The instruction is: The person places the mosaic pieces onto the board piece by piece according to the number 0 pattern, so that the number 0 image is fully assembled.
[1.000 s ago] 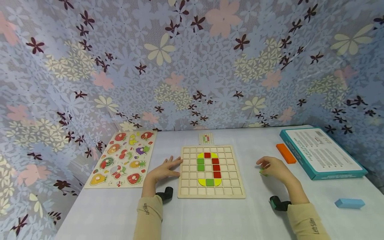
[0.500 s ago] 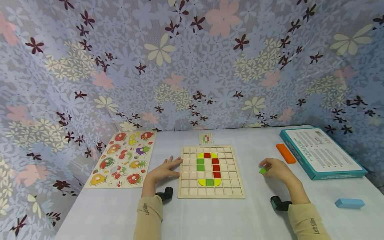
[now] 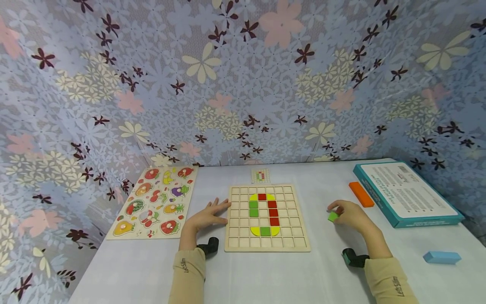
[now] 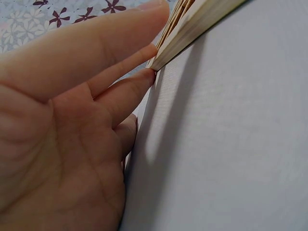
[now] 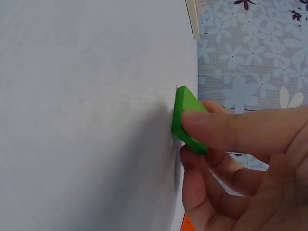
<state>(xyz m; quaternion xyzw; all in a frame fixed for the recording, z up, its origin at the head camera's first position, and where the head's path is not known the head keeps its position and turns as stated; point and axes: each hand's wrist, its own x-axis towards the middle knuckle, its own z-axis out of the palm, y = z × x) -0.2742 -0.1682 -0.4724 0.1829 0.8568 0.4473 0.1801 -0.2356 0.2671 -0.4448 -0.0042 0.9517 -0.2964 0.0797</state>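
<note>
While the left hand (image 3: 206, 216) is lying flat on the white bench (image 3: 265, 274), fingers spread and straight with their tips touching the left edge of the wooden grid board (image 3: 267, 242), the right hand (image 3: 351, 214) is pinching a small green tile (image 3: 333, 216) between thumb and fingertips, well to the right of the board. In the wrist view the tile (image 5: 185, 118) is tilting on edge, seemingly just touching the bench, though contact is hard to confirm. From the right hand, the board is lying to the left across a bare stretch of bench; the right hand is plainly the nearer one to the tile. On the board, a partial loop of red, green and yellow tiles (image 3: 264, 213) is occupying the centre, leaving open cells all round it. An orange block (image 3: 362, 194) and a teal box (image 3: 408, 195) are sitting behind the right hand, a blue block (image 3: 442, 257) beside its forearm, a fruit puzzle (image 3: 155, 200) far left, and a small pattern card (image 3: 260, 175) beyond the board.
</note>
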